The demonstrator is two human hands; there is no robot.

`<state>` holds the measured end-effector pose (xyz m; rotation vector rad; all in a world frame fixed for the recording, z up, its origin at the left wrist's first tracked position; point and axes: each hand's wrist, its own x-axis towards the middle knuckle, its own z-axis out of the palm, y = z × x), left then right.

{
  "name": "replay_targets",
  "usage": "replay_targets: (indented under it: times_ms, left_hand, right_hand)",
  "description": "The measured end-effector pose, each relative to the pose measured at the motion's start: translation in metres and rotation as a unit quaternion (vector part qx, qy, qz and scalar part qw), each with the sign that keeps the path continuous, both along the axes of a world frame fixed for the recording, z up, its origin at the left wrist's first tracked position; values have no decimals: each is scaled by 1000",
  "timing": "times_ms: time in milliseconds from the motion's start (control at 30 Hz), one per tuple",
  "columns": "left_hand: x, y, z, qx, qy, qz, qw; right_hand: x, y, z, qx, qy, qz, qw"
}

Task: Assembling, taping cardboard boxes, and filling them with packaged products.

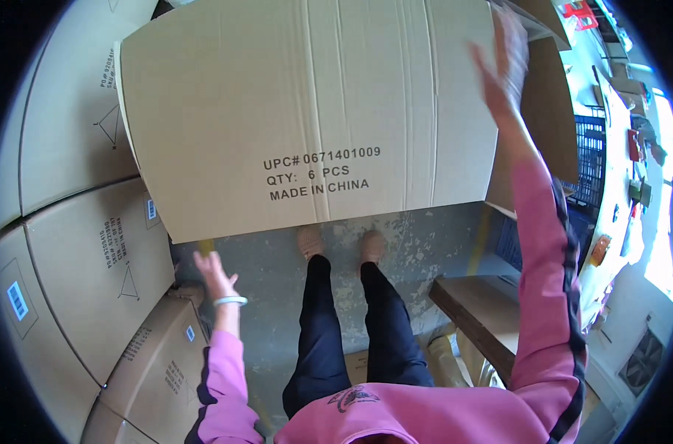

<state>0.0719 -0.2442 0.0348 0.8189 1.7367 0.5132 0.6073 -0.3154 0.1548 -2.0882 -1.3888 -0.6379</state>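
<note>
Pink sleeves, right hand (503,63) open-palmed on big closed carton (307,111), left hand (214,274) open below, gripping nothing

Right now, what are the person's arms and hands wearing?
Both arms are in pink sleeves with a black stripe running along each. The left hand is bare, with a pale, whitish bangle at the wrist. The right hand is bare too, with nothing visible on it.

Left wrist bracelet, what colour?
Pale, whitish-green bracelet on the left hand wrist, above the pink sleeve. Head view shows it best.
</note>
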Motion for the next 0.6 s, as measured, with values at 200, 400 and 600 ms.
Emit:
replay_targets:
  times_ms: [200, 400, 600]
  left_hand:
    - [132, -68, 6, 406, 239, -374, 799]
    - [178, -56, 3, 332, 320, -551, 695]
    - [66, -119, -56, 246, 79, -458, 850]
  right_hand:
    - [-94, 119, -80, -103, -31, 138, 985]
    - [-178, 55, -139, -206, 117, 154, 959]
    - [-263, -28, -152, -189, 143, 232, 944]
